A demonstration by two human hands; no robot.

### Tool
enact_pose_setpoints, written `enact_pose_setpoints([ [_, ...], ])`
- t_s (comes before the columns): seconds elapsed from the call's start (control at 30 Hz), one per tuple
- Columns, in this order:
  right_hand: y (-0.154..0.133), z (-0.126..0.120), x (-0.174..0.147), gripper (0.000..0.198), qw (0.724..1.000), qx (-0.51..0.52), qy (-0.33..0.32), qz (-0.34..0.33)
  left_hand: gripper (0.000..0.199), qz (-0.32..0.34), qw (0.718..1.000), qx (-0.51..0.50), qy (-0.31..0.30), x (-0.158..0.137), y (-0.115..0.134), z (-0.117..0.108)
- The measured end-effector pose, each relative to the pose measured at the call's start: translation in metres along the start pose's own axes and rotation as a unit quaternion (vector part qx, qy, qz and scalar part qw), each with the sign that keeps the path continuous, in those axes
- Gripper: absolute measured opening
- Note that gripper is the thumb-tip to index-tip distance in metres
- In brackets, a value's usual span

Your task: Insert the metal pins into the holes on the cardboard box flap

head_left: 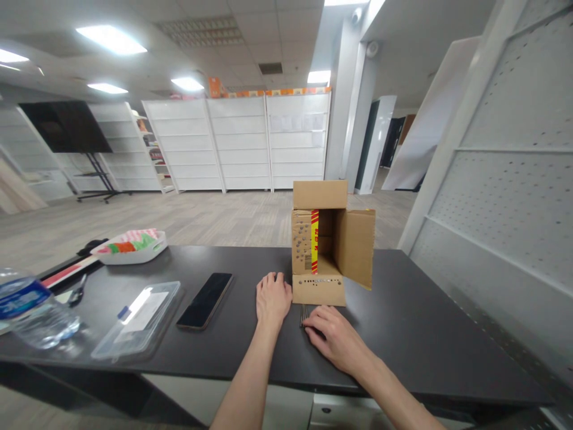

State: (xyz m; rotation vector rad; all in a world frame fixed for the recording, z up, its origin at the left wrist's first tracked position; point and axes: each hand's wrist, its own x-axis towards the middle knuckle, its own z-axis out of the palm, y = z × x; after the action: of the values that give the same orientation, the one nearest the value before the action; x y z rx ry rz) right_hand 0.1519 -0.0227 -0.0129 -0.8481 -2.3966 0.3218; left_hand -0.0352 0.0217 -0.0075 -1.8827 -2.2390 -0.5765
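An open cardboard box [301, 245] stands on the dark table, its mouth facing me and its flaps spread. Dark round spots or holes dot its left flap and lower flap. My left hand [274, 297] rests palm down on the tabletop, fingers forward, close against the box's lower left corner. Several thin metal sticks [302, 315] lie side by side in front of the lower flap. Beside them is my right hand [330, 329], its bent fingertips at their right edge and a gap showing between thumb and forefinger. No grip on the sticks is visible.
Left of my hands lie a black phone [205, 300] and a clear plastic case [138, 322]. A water bottle [33, 307] and a white tray [134, 257] with colourful packets stand farther left. A white perforated panel [505, 179] rises on the right.
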Motion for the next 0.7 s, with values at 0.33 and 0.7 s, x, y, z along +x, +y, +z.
enact_pose_setpoints([
  [0.33, 0.0006, -0.001, 0.0014, 0.013, 1.0, -0.002, -0.002, 0.009, 0.028, -0.003, 1.0, 0.004, 0.0, 0.0005, 0.0016, -0.0017],
  [0.7, -0.0018, -0.0043, 0.0046, 0.015, 0.998, 0.024, 0.035, 0.039, 0.029, -0.002, 1.0, 0.002, -0.007, -0.0003, 0.0032, -0.008],
])
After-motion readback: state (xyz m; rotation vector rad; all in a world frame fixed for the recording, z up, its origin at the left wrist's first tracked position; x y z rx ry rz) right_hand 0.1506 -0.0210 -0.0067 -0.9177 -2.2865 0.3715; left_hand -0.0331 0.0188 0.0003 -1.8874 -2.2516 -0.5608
